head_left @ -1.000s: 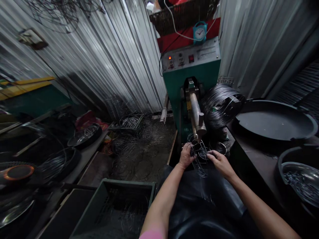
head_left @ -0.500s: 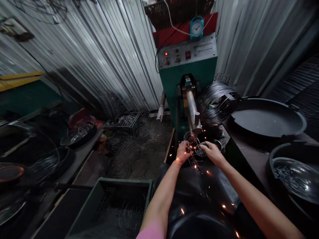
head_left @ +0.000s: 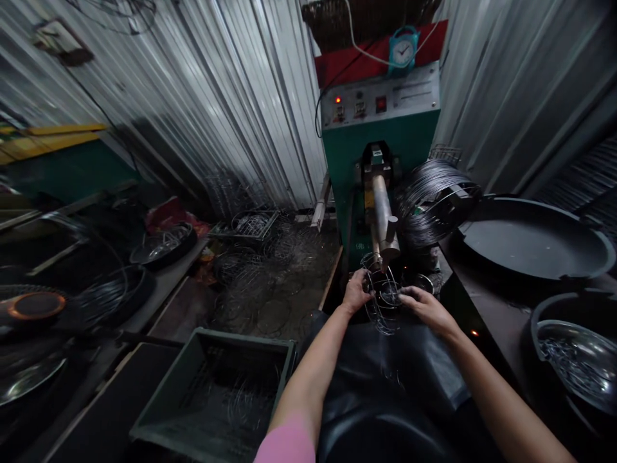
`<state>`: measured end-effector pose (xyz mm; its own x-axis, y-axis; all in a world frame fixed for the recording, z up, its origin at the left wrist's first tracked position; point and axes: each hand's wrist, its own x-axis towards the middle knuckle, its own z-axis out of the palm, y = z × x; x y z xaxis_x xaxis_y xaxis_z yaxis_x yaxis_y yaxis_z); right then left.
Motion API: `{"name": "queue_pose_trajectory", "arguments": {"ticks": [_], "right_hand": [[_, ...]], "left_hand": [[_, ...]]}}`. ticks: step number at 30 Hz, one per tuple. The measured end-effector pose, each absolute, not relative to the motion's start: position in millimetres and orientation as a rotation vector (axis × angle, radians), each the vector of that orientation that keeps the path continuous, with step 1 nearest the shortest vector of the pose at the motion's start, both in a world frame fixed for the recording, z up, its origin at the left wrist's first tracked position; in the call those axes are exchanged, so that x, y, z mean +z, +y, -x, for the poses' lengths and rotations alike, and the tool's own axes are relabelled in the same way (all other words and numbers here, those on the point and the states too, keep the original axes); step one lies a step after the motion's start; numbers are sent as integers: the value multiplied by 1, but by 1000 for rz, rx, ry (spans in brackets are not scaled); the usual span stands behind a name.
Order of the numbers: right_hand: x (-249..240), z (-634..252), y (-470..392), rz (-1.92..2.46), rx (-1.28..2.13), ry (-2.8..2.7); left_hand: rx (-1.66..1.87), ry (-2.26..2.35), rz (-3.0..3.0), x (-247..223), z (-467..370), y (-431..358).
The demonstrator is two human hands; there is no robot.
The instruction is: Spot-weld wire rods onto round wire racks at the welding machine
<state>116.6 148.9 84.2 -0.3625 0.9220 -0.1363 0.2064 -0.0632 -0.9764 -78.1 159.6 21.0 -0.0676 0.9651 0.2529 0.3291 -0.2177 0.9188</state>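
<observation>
Metal wire frame [head_left: 382, 301], one, two hands [head_left: 355, 293] [head_left: 428, 310] holding

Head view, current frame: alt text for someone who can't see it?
Left hand and right hand hold a wire frame at the tip of a metal arm on a green machine. To the right are a wire coil and a wide dark pan; at lower left, a crate holds thin wire pieces.
</observation>
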Motion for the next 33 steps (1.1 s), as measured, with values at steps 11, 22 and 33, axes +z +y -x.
{"name": "queue_pose_trajectory", "arguments": {"ticks": [11, 22, 33], "right_hand": [[94, -109, 151, 1233, 1376, -1664], [69, -132, 121, 1227, 1468, -1635], [79, -127, 117, 1193, 1379, -1675]], "left_hand": [[1317, 1434, -1536, 4, 79, 171], [1299, 1473, -1958, 1, 82, 136], [1266, 1383, -1769, -9, 72, 131]]}}
